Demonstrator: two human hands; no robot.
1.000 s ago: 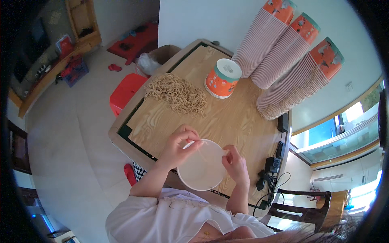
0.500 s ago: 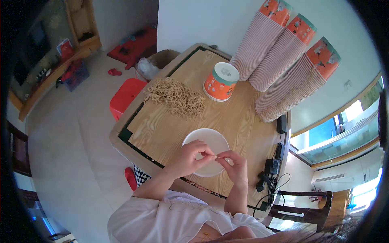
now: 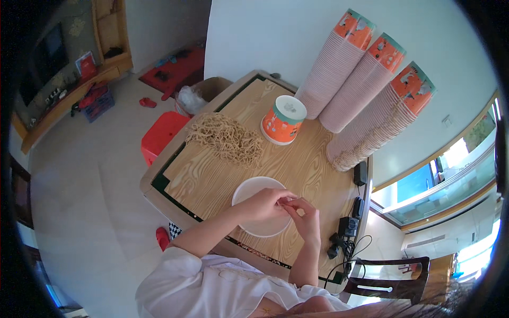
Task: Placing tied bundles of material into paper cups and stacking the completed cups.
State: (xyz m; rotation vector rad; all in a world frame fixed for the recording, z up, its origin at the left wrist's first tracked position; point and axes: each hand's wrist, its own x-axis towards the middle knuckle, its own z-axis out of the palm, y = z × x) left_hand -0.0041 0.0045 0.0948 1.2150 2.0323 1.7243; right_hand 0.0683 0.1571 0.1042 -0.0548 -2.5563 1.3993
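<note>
I see left hand point(image 3: 269, 204) and right hand point(image 3: 305, 216) pinching, on what I can't tell; the left crosses the paper bowl point(image 3: 269, 226) near the table point(image 3: 313, 169)'s near edge.

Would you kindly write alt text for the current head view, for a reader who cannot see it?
A person's left hand and right hand meet over a white bowl on a wooden table. Beyond the bowl are a heap of tan strands, an upside-down orange cup and three tall cup stacks.

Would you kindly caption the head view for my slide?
Left hand and right hand meet over a white bowl near tan strands.
</note>
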